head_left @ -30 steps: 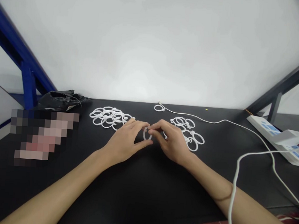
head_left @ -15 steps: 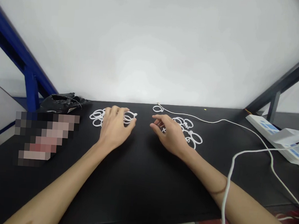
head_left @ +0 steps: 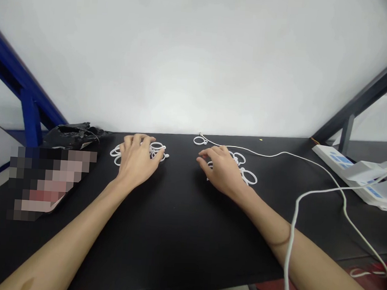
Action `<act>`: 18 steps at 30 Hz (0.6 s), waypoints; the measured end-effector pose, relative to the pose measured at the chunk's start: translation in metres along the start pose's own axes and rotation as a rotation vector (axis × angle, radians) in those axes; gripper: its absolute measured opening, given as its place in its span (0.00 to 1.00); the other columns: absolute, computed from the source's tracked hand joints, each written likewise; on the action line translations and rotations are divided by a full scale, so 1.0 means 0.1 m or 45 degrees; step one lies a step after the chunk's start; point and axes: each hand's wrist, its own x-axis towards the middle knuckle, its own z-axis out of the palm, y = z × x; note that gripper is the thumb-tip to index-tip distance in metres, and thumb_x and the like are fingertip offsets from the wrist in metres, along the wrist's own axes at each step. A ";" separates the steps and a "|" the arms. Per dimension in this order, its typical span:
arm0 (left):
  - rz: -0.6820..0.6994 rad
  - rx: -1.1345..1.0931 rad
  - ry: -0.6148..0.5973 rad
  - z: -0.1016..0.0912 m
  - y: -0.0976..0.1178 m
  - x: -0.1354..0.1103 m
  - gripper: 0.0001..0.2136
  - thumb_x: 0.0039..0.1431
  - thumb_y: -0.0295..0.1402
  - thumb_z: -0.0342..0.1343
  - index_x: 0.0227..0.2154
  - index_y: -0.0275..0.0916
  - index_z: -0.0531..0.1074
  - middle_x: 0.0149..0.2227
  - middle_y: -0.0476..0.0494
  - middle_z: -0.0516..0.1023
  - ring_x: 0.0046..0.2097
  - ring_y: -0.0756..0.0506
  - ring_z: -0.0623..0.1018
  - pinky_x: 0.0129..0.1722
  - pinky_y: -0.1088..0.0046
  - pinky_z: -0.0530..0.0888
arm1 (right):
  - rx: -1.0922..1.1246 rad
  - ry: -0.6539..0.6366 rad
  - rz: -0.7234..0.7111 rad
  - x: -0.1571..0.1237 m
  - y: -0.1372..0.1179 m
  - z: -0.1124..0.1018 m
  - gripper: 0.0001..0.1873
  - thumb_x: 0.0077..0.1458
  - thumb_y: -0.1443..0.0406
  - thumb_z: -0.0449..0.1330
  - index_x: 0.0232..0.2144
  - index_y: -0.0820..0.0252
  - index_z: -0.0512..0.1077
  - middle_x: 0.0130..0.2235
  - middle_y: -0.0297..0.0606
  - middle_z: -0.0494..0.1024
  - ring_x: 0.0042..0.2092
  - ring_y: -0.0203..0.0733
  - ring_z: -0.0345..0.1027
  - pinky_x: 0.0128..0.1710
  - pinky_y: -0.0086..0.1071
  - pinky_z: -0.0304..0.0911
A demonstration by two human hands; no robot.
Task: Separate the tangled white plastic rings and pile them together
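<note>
White plastic rings, each with a small eyelet like a curtain ring, lie in two loose groups on the black table (head_left: 170, 231). My left hand (head_left: 135, 157) rests palm down over the left group of rings (head_left: 156, 146), fingers bent and thumb apart. Some rings show on both sides of it; those beneath are hidden. Over the right group of rings (head_left: 250, 177) is my right hand (head_left: 223, 168), fingers curved and a gap between thumb and forefinger. Nothing shows in that gap. A single white ring (head_left: 199, 140) lies apart near the back edge.
A white cable (head_left: 268, 155) crosses the table, and another stretch passes over my right forearm. At right stands a white power strip (head_left: 338, 161) with plugs. On the left are a crumpled black plastic bag (head_left: 70, 134) and a pixelated object (head_left: 53, 184). Sloping frame bars flank the table.
My left hand has shifted slightly left with the rings near it. My right hand covers more of its group. The whole view has moved a little.
</note>
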 end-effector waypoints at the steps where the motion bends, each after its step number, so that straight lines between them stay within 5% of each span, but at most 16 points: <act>1: 0.078 -0.038 0.001 0.00 0.04 -0.02 0.19 0.63 0.44 0.48 0.48 0.37 0.72 0.50 0.33 0.72 0.53 0.30 0.65 0.52 0.48 0.65 | -0.077 -0.003 0.025 0.01 0.05 -0.02 0.10 0.62 0.62 0.56 0.39 0.60 0.75 0.40 0.45 0.79 0.44 0.50 0.65 0.41 0.40 0.63; 8: 0.713 -0.330 -0.331 -0.05 0.37 -0.27 0.11 0.66 0.35 0.48 0.45 0.39 0.73 0.44 0.42 0.77 0.49 0.41 0.70 0.54 0.59 0.68 | -0.412 -0.128 0.204 0.04 0.24 -0.09 0.12 0.62 0.62 0.54 0.39 0.63 0.75 0.40 0.48 0.79 0.44 0.53 0.67 0.42 0.42 0.61; 12: 0.788 -0.398 -0.511 -0.09 0.44 -0.36 0.11 0.66 0.35 0.49 0.46 0.40 0.73 0.46 0.42 0.76 0.48 0.42 0.72 0.52 0.61 0.71 | -0.446 -0.234 0.190 0.03 0.24 -0.08 0.12 0.63 0.67 0.51 0.40 0.63 0.75 0.42 0.49 0.79 0.45 0.54 0.68 0.43 0.42 0.61; 18: 0.741 -0.453 -0.536 -0.09 0.40 -0.36 0.11 0.66 0.35 0.49 0.46 0.41 0.72 0.47 0.44 0.76 0.50 0.43 0.73 0.51 0.62 0.72 | -0.425 -0.271 0.194 0.02 0.24 -0.06 0.11 0.62 0.68 0.52 0.39 0.62 0.75 0.42 0.48 0.79 0.44 0.53 0.70 0.40 0.41 0.60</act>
